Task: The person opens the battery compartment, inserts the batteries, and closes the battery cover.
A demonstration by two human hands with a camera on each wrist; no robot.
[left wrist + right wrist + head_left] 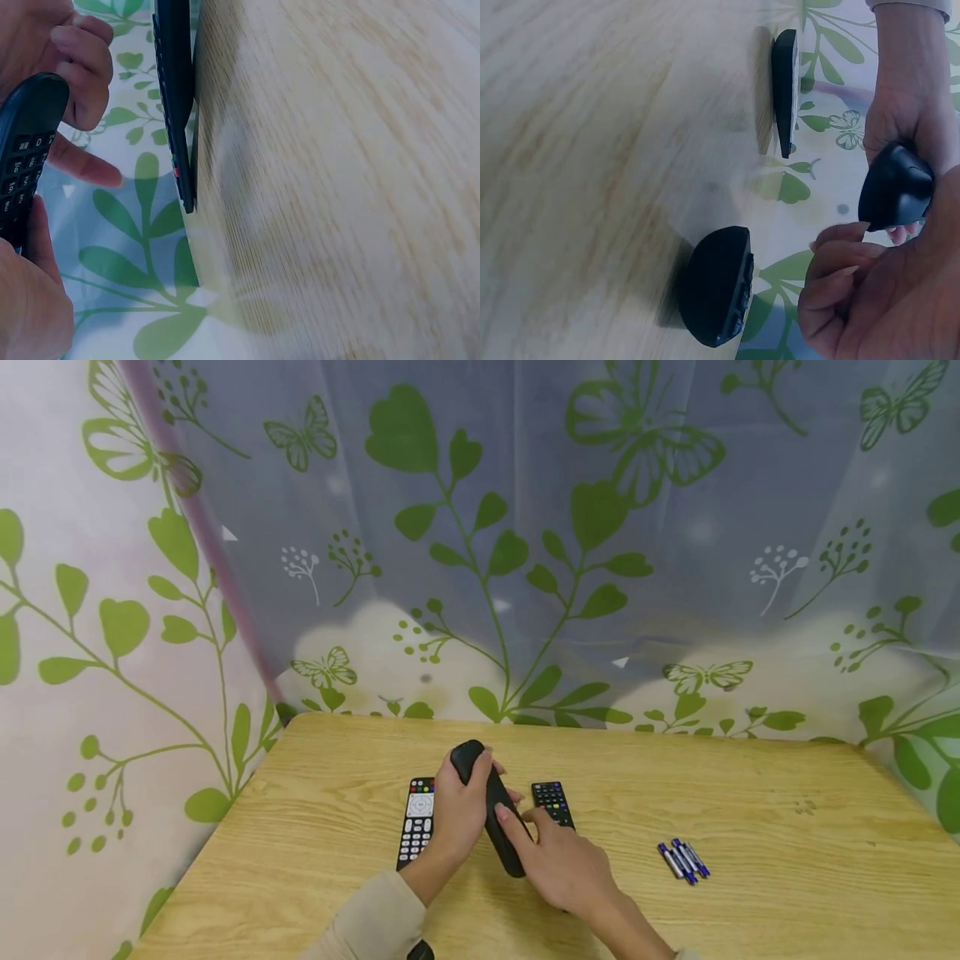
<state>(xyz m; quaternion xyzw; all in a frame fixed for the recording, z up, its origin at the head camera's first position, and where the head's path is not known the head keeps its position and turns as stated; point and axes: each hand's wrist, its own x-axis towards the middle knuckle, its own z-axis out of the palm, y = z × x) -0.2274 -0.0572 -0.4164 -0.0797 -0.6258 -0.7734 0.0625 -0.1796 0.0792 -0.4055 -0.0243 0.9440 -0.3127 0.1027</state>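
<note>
My left hand (pixel 461 806) grips a black remote control (pixel 502 827) by its upper part, above the table, with the plain side turned up. The keys on its underside show in the left wrist view on the held remote (pixel 26 150). From the right, my right hand (pixel 566 864) holds the lower part, thumb laid on the plain side. In the right wrist view its curled fingers (pixel 832 274) touch the held remote's end (pixel 896 187). A remote with white keys (pixel 415 827) lies beside my left hand. Partly behind my right hand lies a smaller black remote (pixel 551 802).
Several blue and silver batteries (pixel 684 862) lie side by side on the wooden table (pixel 787 877), right of my hands. A dark rounded object (pixel 422 951) shows at the bottom edge, mostly hidden. A leaf-patterned curtain (pixel 517 568) hangs behind the table.
</note>
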